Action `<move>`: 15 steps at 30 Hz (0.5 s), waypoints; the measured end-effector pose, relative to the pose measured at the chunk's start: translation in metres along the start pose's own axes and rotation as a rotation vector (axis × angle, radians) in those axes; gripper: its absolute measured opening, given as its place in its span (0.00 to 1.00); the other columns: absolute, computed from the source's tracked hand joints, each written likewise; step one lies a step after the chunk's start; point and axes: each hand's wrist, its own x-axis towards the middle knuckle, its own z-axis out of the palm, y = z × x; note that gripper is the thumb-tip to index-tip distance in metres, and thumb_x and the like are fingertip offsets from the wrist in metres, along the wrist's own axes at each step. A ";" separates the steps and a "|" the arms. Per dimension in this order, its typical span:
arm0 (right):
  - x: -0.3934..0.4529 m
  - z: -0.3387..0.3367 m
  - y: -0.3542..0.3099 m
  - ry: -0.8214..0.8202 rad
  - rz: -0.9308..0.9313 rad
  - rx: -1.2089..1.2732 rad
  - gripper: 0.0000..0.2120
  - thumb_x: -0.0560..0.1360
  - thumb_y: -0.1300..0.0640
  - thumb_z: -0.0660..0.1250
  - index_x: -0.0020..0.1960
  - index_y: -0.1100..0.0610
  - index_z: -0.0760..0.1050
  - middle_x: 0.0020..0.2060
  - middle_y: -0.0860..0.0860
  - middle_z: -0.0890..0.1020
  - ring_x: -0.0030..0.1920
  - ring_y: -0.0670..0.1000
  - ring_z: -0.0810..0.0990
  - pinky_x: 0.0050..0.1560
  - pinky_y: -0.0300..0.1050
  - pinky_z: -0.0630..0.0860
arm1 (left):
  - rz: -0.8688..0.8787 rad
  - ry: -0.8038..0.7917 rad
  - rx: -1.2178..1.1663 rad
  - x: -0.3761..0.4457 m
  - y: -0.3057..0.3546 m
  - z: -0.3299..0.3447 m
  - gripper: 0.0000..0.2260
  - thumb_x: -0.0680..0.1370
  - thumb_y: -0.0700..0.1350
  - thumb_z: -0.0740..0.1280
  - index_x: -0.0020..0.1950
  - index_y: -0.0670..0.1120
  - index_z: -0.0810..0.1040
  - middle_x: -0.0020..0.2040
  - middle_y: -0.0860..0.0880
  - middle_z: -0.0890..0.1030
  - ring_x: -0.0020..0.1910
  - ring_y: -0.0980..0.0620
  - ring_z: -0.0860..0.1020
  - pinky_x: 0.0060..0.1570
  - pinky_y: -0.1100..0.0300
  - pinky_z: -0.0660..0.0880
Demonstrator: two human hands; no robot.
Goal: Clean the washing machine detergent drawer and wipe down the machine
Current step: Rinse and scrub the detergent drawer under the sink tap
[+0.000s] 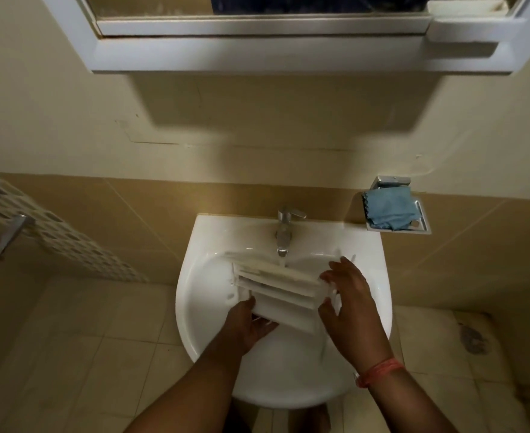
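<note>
The white detergent drawer (pixel 280 289) lies across the bowl of the white sink (pixel 201 276), under the tap (pixel 284 232), from which a thin stream of water runs. My left hand (pixel 251 323) holds the drawer's near left corner from below, fingers curled under it. My right hand (pixel 348 295) grips the drawer's right end, thumb on the front and fingers spread over the far side. A blue cloth (pixel 388 210) lies in the metal soap dish (pixel 423 226) on the wall to the right of the sink.
A white-framed mirror cabinet (pixel 257 51) hangs above the sink. A perforated white panel (pixel 54 232) with a metal handle slants in from the left. The floor is tiled, with a drain (pixel 473 339) at the right.
</note>
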 end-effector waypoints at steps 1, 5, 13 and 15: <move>-0.001 -0.001 0.002 -0.017 -0.015 0.011 0.26 0.68 0.73 0.70 0.62 0.53 0.75 0.68 0.46 0.68 0.75 0.44 0.59 0.72 0.29 0.52 | 0.012 0.008 0.023 0.001 0.004 -0.002 0.08 0.84 0.45 0.60 0.57 0.40 0.72 0.55 0.36 0.77 0.51 0.37 0.79 0.44 0.40 0.79; -0.005 -0.003 0.009 -0.097 -0.053 0.044 0.38 0.70 0.76 0.65 0.73 0.50 0.64 0.79 0.48 0.53 0.79 0.46 0.48 0.70 0.26 0.52 | 0.035 0.031 -0.026 0.000 0.021 -0.018 0.12 0.85 0.43 0.56 0.64 0.39 0.71 0.62 0.30 0.74 0.51 0.34 0.79 0.40 0.42 0.81; -0.018 -0.004 0.037 -0.160 -0.028 0.021 0.50 0.71 0.75 0.66 0.80 0.47 0.45 0.79 0.44 0.38 0.79 0.47 0.48 0.54 0.22 0.70 | -0.008 -0.124 -0.351 -0.008 0.043 -0.040 0.25 0.84 0.56 0.52 0.62 0.34 0.74 0.59 0.31 0.79 0.65 0.31 0.74 0.48 0.35 0.79; -0.024 -0.004 0.042 -0.162 -0.048 -0.016 0.52 0.71 0.74 0.67 0.80 0.42 0.43 0.79 0.45 0.38 0.79 0.50 0.49 0.56 0.30 0.74 | -0.015 -0.144 -0.358 -0.008 0.044 -0.040 0.32 0.80 0.65 0.56 0.62 0.36 0.74 0.60 0.31 0.79 0.63 0.31 0.75 0.61 0.33 0.71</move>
